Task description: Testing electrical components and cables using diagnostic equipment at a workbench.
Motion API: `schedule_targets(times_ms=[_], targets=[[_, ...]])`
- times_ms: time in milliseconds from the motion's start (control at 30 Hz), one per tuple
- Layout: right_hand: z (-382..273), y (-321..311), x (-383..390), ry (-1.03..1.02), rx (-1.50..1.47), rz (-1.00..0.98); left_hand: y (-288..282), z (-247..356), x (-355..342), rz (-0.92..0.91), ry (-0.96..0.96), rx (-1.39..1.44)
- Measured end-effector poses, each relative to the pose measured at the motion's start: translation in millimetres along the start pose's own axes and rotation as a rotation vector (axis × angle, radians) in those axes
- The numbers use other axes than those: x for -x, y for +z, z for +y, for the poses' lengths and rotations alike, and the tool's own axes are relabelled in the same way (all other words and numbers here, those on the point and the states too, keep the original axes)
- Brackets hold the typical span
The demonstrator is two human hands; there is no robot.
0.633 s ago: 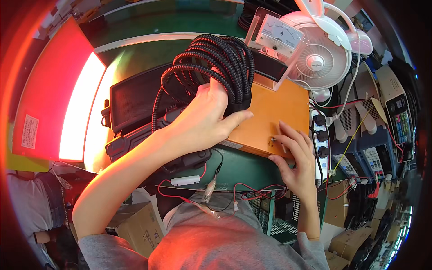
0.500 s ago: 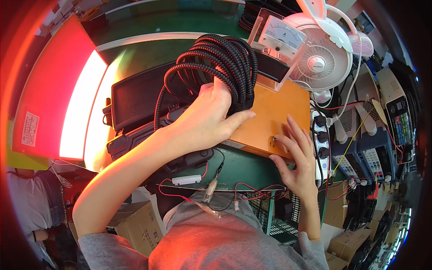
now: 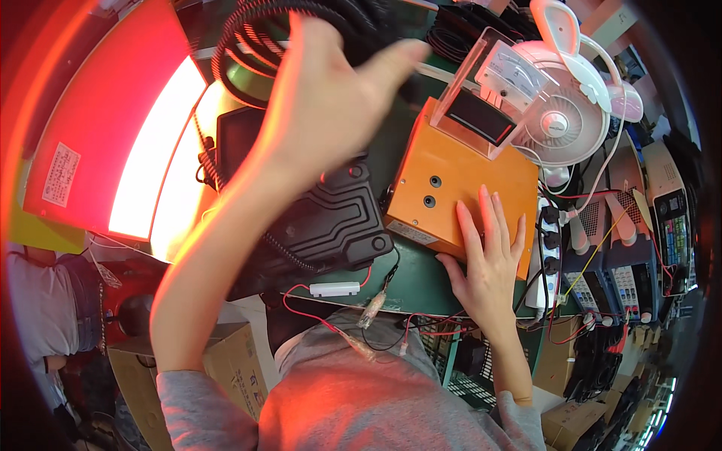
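L hand (image 3: 316,113) raised at 12 o'clock, fingers wrapped round a coil of black braided cable (image 3: 301,19), though blur prob hides the exact grip; R hand (image 3: 485,263) at 3 o'clock lies flat w/ fingers spread on orange box (image 3: 444,188); black case (image 3: 331,222) beside box on green desk (image 3: 421,286); white fan (image 3: 560,124) behind.

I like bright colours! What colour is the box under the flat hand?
Orange box, seen clearly in the head view.

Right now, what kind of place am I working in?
Probably an electronics repair or test bench: an orange metal box with jacks, a row of bench power supplies, and loose red test leads.
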State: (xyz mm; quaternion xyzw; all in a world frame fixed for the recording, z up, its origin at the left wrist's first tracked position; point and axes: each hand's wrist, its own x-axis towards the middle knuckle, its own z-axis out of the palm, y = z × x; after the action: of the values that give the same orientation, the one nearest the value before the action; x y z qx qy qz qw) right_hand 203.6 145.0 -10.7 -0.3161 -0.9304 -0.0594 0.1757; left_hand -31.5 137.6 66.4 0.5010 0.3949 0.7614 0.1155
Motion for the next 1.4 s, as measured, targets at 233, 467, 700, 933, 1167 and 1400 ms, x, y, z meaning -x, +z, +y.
schedule_targets(times_ms=[233, 467, 700, 933, 1167, 1400], targets=[[-12.9, -10.8, -1.2, -0.061, -0.078, 0.075, -64.9, -55.4, -54.2, -0.442, -0.375, -1.026], [-35.0, -23.2, -1.2, -0.574, -0.622, -0.112, -18.3, 8.2, -3.2, -0.626, 0.061, -1.159], [-31.1, -15.4, 6.4, -0.354, -0.669, -0.144, -107.9, 88.3, 87.8, -0.444, -0.117, -1.233], [-45.2, -17.9, 15.7, -0.187, -0.745, -0.24, -120.2, 87.7, 108.2, -0.671, -0.23, -1.167], [-16.8, -35.2, -22.8, 0.127, -0.73, 0.066, -137.1, 60.6, 120.4, 0.06, -0.836, -0.595], [35.0, -32.0, -71.8, -0.199, -0.625, -0.121, -125.7, 55.3, 99.9, 0.114, -1.181, -0.164]])
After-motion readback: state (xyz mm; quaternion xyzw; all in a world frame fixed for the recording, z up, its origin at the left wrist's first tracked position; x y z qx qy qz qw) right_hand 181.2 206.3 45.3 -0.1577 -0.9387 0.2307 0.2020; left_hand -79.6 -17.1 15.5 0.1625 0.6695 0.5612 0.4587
